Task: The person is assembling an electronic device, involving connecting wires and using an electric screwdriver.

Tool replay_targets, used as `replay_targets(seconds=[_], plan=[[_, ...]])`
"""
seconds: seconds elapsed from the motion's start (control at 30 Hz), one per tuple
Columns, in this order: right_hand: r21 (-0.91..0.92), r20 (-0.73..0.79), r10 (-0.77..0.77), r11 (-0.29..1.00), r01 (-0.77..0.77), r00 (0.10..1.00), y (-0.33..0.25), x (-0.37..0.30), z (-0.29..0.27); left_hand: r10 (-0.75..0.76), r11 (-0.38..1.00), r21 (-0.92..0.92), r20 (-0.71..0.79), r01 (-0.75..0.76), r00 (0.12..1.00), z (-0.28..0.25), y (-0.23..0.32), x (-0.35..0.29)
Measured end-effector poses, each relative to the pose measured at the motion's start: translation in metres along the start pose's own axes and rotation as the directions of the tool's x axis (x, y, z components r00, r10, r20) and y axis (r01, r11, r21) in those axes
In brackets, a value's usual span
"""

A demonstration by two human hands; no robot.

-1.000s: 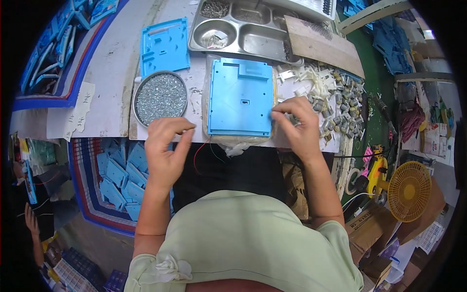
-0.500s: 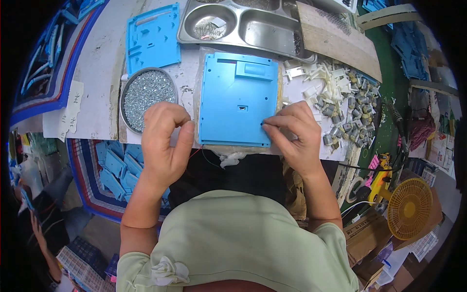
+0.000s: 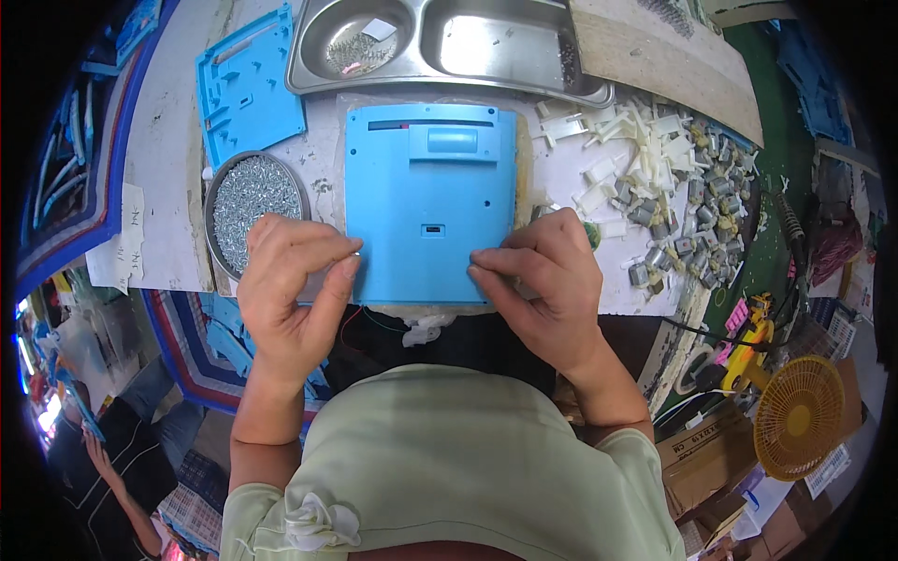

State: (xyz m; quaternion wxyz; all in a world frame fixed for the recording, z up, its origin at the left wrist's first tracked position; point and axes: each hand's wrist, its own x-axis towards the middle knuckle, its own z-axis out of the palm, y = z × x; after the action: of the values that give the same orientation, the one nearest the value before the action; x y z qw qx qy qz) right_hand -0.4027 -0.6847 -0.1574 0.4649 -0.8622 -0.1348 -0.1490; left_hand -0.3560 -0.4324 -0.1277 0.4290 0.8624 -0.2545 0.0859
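A flat blue plastic case (image 3: 402, 266) lies in front of me, with holes at its corners, a small slot in the middle and a raised block near its top. My left hand (image 3: 297, 285) is closed at the case's left edge, thumb and forefinger pinching a tiny shiny screw (image 3: 356, 253). Over the case's right side, my right hand (image 3: 543, 280) has thumb and forefinger pressed together near the surface; whatever they hold is hidden. Left of the case stands a round dish (image 3: 211, 229) full of small silver screws (image 3: 257, 198), partly behind my left hand.
A second blue panel (image 3: 253, 89) lies at the upper left. Beyond the case is a metal compartment tray (image 3: 416, 61), with a board (image 3: 669, 70) over its right part. White plastic parts (image 3: 599, 192) and small motors (image 3: 702, 234) are heaped at right. Wires hang at the front edge.
My left hand has moved right, its fingertips now at the case's left edge with a screw glinting between them. My right fingertips have shifted slightly toward the near side. The whole view has shifted.
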Motion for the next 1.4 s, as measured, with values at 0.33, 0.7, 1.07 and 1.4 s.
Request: replay_targets(seconds=[0.33, 0.7, 1.07, 1.4], plan=[[0.059, 0.155, 0.169, 0.982, -0.179, 0.973, -0.008, 0.008, -0.01, 0.156, 0.987, 0.023, 0.141, -0.16, 0.978, 0.019, 0.007, 0.037], [0.246, -0.175, 0.243, 0.949, -0.197, 0.954, -0.001, 0.019, -0.05, -0.057, 0.998, -0.044, -0.05, 0.055, 0.997, -0.005, -0.004, -0.015], [0.455, -0.023, 0.036, 0.89, -0.021, 0.999, 0.07, 0.3, -0.04, -0.181, 0.9, -0.415, -0.081, 0.132, 0.98, -0.034, 0.015, -0.066], [0.869, 0.402, -0.275, 0.414, -0.27, 0.874, -0.12, 0.199, 0.063, 0.017, 0.993, -0.103, -0.4, -0.064, 0.916, -0.046, -0.011, -0.091]])
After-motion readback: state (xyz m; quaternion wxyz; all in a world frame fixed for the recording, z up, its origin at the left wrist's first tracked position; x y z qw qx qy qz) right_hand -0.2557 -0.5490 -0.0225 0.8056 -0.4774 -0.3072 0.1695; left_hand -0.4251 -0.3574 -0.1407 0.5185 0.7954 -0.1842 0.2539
